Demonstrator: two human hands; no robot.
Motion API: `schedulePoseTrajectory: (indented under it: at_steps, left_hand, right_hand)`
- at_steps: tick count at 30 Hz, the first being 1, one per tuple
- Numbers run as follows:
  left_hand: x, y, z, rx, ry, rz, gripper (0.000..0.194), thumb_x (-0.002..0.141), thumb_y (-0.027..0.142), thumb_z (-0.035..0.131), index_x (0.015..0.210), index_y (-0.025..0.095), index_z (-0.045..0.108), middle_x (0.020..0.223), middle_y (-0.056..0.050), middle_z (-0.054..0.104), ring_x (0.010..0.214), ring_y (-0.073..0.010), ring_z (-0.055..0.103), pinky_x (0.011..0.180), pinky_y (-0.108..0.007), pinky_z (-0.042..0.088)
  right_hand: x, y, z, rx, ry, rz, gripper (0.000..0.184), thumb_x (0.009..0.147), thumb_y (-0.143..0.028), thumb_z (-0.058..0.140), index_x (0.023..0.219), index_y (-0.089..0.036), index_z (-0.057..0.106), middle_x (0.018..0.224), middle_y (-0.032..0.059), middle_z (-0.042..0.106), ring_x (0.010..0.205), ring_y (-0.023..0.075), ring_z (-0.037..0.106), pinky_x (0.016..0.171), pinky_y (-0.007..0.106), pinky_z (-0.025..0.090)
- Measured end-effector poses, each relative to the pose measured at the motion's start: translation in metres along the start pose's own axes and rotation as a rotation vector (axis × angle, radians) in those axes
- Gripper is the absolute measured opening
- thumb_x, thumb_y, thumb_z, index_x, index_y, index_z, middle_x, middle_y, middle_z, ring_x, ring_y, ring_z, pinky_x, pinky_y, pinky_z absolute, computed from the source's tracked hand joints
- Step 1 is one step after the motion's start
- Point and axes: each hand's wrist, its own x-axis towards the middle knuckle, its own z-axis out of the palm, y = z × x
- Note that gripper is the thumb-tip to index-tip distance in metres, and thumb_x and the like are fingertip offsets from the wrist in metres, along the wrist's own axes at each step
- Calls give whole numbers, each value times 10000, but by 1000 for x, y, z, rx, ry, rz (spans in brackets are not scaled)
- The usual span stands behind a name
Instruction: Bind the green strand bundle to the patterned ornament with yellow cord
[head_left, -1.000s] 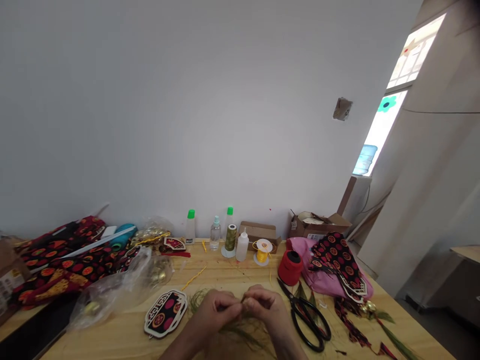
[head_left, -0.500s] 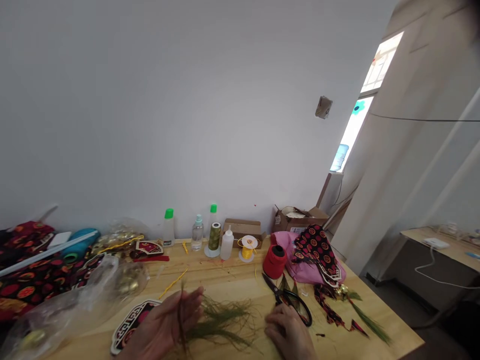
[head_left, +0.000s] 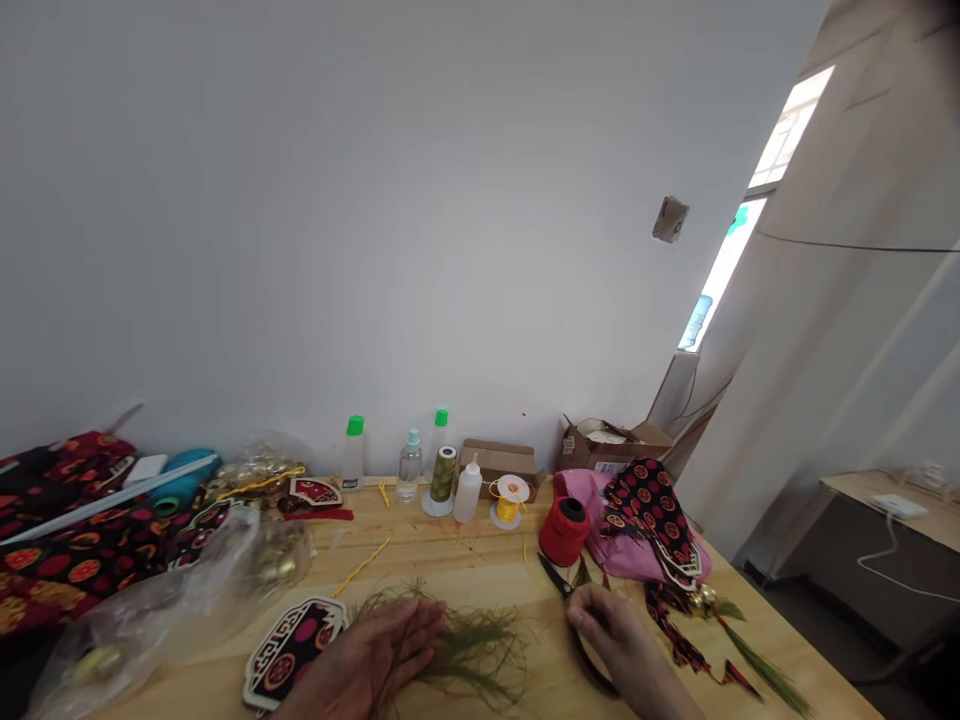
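**Hands on green fibres and scissors at a cluttered tabletop**

At the far left of the frame, patterned red-and-black fabric [head_left: 67,560] is heaped along the wooden tabletop [head_left: 465,560], with a teal spool [head_left: 176,485] behind it. A clear plastic bag [head_left: 172,600] holding gold bells lies just in front. Lower left of centre sits a patterned shield-shaped ornament [head_left: 292,648], flat on the wood.

The left hand [head_left: 379,660] lies with its grip released, fingers spread flat, resting on a loose bundle of green fibres [head_left: 472,645] at the lower centre of the frame. A yellow cord [head_left: 364,565] lies just above it.

Along the wall in the centre stand two green-capped bottles [head_left: 352,455], a clear bottle [head_left: 409,467], an olive thread spool [head_left: 442,478], a white squeeze bottle [head_left: 468,490] and a yellow reel [head_left: 510,500], with a cardboard box [head_left: 499,460] behind.

Right of centre, a red thread spool [head_left: 564,530] stands near the black scissors [head_left: 570,610]. The right hand [head_left: 611,630] covers the scissors' handles, fingers curled on them; whether it grasps them fully cannot be told. Further right lie pink cloth [head_left: 600,545] and more patterned pieces [head_left: 649,510].
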Motion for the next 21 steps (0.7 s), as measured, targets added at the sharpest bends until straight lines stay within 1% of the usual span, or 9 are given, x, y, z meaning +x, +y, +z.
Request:
schedulePoseTrajectory:
  at_steps: [3,6,9,11,14,16,18,19,21]
  left_hand:
    - [2,-2,5,-14,-16,1,132,697,167,558,772,78,621,945,-132,652,975,-242,531,885,-349,359]
    - [0,-2,9,-5,-29,-18,144,698,176,559,763,69,629,878,-123,675,911,-233,571,854,-337,378]
    - [-5,-3,13,4,-12,-31,109,687,162,570,693,79,640,760,-101,700,797,-211,615,784,-312,413]
    - [-8,-5,15,-4,-17,-58,86,676,158,581,644,102,638,719,-85,703,740,-197,626,711,-293,435]
    - [-9,-8,19,-45,-115,-60,65,633,155,623,573,130,621,813,-89,693,775,-206,616,670,-282,434]
    - [-9,-9,21,-86,-208,-7,71,586,163,663,547,129,615,848,-102,683,813,-221,603,710,-295,424]
    - [-8,-10,22,-114,-255,41,83,561,172,684,574,110,631,815,-113,685,820,-225,598,758,-309,410]
    - [-8,-9,22,-121,-250,61,84,566,166,682,595,99,640,781,-111,688,802,-218,602,767,-310,408]
    - [-9,-7,22,-129,-188,86,44,608,133,650,622,91,648,723,-93,691,753,-191,612,760,-300,419]
  right_hand:
    - [8,-20,-6,160,-6,-29,193,752,-303,425,633,-160,478,536,-40,386,495,94,353,448,191,277]
    - [21,-38,0,229,15,-37,204,753,-315,432,641,-155,490,522,-47,374,469,85,334,429,185,261]
    - [37,-56,13,228,94,-92,185,726,-297,467,610,-155,490,524,-45,387,471,83,341,436,183,271]
    - [44,-69,25,232,124,-133,165,706,-274,480,594,-154,499,531,-36,422,484,88,367,454,185,293]
    - [43,-84,49,219,106,-124,71,652,-195,526,595,-153,535,509,-32,468,479,92,405,459,180,319]
    - [34,-86,68,143,81,-160,57,620,-125,538,588,-159,570,518,-25,504,497,95,432,479,176,338]
    - [22,-78,86,66,71,-206,83,568,-86,567,556,-166,583,502,-26,517,475,95,437,461,172,339]
    - [17,-70,94,54,83,-230,91,567,-82,566,559,-170,588,501,-25,526,468,95,443,463,172,345]
    - [7,-52,106,54,131,-226,61,560,-115,585,545,-174,588,470,-28,520,427,90,432,437,172,343]
